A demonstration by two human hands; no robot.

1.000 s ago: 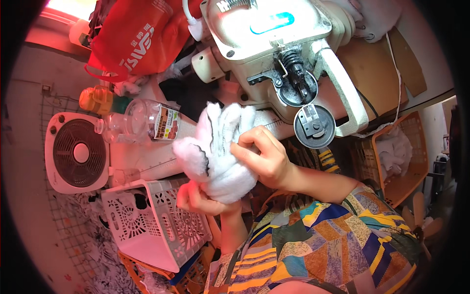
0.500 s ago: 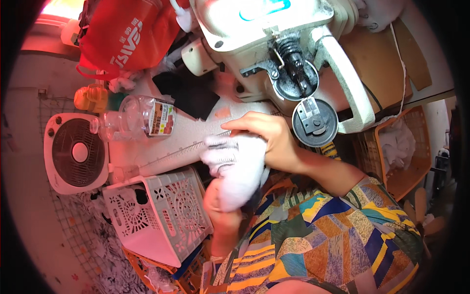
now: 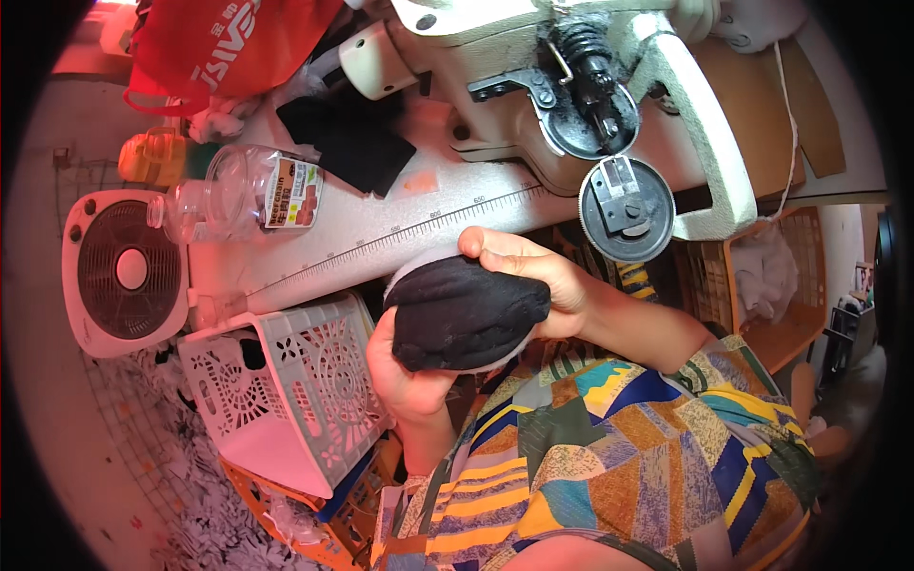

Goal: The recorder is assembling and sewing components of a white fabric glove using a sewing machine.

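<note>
Fingers [image 3: 505,242] of both hands are wrapped on the black bundle [image 3: 466,324]: my left hand [image 3: 409,378] cups its lower left side, and my right hand [image 3: 555,278] grips its narrow right end, thumb across the upper edge. I hold it raised by the near edge of the white surface [image 3: 352,214].

That edge is the broadest hazard: if I push forward too low, the bundle could snag there and be tugged loose. Past it stands the machine [image 3: 505,119], and leaning in carelessly could knock my right knuckles on it. The crate [image 3: 300,419] sits near my left side, so an outward swing could shove it. The jar [image 3: 249,190] is well apart from me; only a wide sweep leftward would topple or roll it.

Near my right hand is the lower disc [image 3: 628,209]. Should it turn while I drift close, it could nip skin or drag cloth. Pale fleece [image 3: 419,259] shows round the black; uneven squeezing could shift those layers. My undersides are hidden, so I cannot tell how firm that support is.
</note>
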